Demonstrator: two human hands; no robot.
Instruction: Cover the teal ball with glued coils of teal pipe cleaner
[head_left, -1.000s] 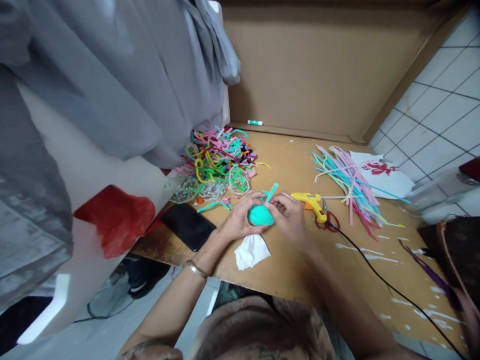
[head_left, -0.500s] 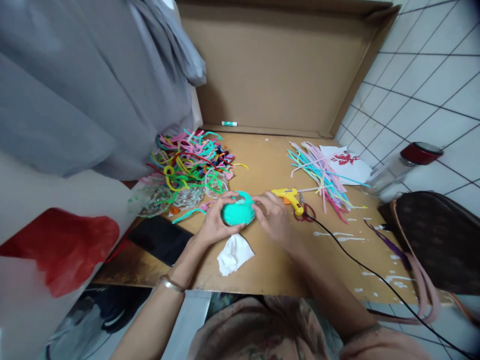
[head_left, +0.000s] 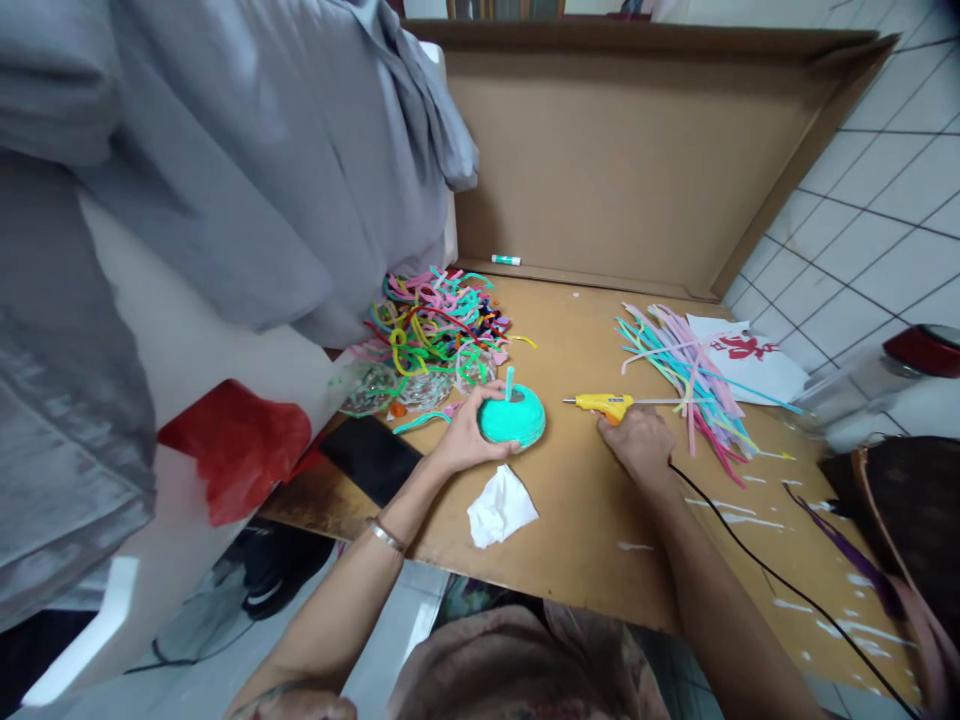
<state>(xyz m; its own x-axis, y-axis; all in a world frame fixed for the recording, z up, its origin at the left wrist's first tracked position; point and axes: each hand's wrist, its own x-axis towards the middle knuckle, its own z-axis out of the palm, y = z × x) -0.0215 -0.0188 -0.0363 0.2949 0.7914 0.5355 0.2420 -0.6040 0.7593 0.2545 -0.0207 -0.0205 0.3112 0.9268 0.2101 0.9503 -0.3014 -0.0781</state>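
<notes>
My left hand [head_left: 474,432] wraps round the left side of a round turquoise object [head_left: 521,420] with a dark opening on top, from which a short turquoise stem stands up. To the right, my right hand [head_left: 639,437] has its fingers closed round the handle of a yellow glue gun [head_left: 604,404]. The gun's nozzle points left, toward the turquoise object, with a gap between them. A crumpled white tissue [head_left: 502,508] lies on the table just below the turquoise object.
Tangled pipe cleaners [head_left: 427,320] lie at the back left, straight ones [head_left: 682,350] at the right. A black phone [head_left: 370,458] is beside my left forearm. A cardboard tray [head_left: 600,170] stands behind. The black cord [head_left: 750,540] runs right, near a brown bag [head_left: 911,510].
My right hand has left the turquoise object and taken hold of the glue gun. A short stem now stands upright on the object. The view has shifted, moving things rightward.
</notes>
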